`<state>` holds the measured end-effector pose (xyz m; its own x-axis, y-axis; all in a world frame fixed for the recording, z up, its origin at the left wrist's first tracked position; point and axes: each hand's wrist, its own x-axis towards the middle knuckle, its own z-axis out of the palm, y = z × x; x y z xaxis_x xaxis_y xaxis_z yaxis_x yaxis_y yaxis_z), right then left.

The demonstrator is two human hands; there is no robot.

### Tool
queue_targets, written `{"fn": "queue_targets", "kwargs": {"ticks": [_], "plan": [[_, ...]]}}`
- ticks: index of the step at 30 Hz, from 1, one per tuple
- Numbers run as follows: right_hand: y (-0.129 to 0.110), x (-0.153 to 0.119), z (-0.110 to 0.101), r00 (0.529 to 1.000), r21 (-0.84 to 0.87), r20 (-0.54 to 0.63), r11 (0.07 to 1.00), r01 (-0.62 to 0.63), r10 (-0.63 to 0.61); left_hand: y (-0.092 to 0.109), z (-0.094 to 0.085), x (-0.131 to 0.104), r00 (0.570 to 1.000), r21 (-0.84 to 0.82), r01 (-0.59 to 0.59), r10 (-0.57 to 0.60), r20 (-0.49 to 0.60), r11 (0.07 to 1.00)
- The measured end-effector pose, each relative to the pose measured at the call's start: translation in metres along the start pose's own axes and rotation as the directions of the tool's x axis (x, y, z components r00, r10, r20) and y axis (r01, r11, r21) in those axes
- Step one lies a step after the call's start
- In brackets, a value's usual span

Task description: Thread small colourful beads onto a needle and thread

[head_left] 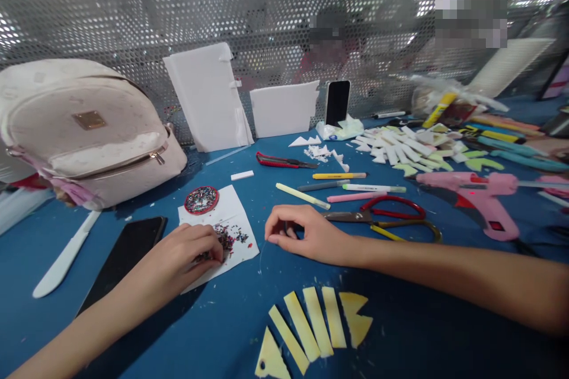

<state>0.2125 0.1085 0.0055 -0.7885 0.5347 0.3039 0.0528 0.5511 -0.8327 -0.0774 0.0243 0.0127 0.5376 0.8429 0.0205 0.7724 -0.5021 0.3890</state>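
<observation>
Curling over glittery bits (226,238) on white paper (240,207), the left hand (195,249) sits nearer them than the right hand (306,234), loosely bent beside scissors (349,217). The bits spread under and rightward of the left fingertips, a red-rimmed disc (201,200) just beyond. From my remote post, I cannot tell whether either grips anything.

Both forearms reach inward, the left hand (198,249) and right hand (309,234) loosely curled.
</observation>
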Motion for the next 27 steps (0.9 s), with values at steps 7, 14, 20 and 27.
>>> {"fn": "queue_targets", "kwargs": {"ticks": [7, 14, 20, 27], "plan": [[0.001, -0.001, 0.0, 0.999, -0.002, 0.004, 0.999, 0.034, -0.034, 0.006, -0.005, 0.003, 1.0, 0.018, 0.016, -0.016, 0.003, 1.0], [0.005, -0.001, 0.002, 0.997, -0.017, -0.01, 0.997, 0.071, -0.071, 0.024, -0.022, 0.009, 0.991, -0.117, 0.071, -0.084, -0.107, 0.991], [0.0, -0.003, 0.001, 0.993, -0.004, -0.069, 0.996, 0.093, -0.093, 0.055, 0.006, 0.019, 0.939, -0.41, 0.151, -0.261, -0.226, 0.9], [-0.002, -0.009, 0.003, 0.956, -0.009, -0.231, 0.983, 0.182, -0.179, 0.078, 0.04, 0.018, 0.86, -0.582, 0.086, -0.355, -0.366, 0.808]]}}
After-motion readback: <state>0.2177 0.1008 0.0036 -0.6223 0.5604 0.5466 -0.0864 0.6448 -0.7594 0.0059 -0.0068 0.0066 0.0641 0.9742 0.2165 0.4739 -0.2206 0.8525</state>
